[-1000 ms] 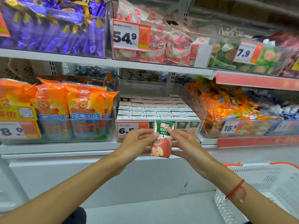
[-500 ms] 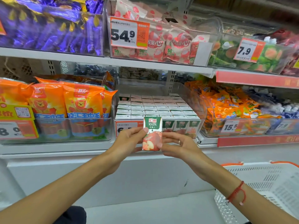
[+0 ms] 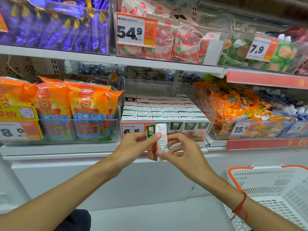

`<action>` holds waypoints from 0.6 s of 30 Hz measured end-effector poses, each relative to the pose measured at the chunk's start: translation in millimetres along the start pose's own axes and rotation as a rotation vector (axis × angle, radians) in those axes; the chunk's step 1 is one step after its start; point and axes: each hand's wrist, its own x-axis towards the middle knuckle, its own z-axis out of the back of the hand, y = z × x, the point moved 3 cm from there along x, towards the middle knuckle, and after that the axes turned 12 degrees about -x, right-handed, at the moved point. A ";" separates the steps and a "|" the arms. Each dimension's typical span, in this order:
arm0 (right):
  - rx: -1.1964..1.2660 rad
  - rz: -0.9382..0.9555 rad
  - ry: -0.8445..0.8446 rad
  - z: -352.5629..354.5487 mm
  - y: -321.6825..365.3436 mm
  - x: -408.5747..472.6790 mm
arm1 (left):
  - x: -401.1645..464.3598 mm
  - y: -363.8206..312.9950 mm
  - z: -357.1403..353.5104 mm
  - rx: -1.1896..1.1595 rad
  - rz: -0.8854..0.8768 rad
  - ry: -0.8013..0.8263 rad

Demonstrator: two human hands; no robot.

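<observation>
You're holding the juice carton (image 3: 162, 139) at frame center, L hand (image 3: 133, 145) pinching its top, R hand (image 3: 185, 152) pinching the bottom corner, prob. turning it. Grip lightly, rotate slowly w/o crushing.

The top price tag (image 3: 136, 30) on the high shelf says 54.9. The pink bags (image 3: 179, 49) beside it say 50%. The right price tag (image 3: 261, 48) says 7.9. Lower down, the left tag (image 3: 11, 131) starts with 8, the middle tag (image 3: 133, 130) says 6.5, and the far tag (image 3: 241, 129) says 15.5. The small carton (image 3: 157, 142) held up in front says 100%, like the shelf cartons (image 3: 174, 126) behind it.
</observation>
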 end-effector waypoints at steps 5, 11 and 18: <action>0.324 -0.118 -0.004 10.9 0.9 7.6 | -2.4 -4.3 -4.7 0.058 -0.004 0.077; 0.311 -0.159 0.045 10.4 -3.9 10.6 | -2.5 -2.0 -10.8 0.112 -0.003 0.099; 0.380 -0.224 0.403 6.0 -12.8 10.8 | -1.6 -4.6 -4.5 -0.018 0.052 0.056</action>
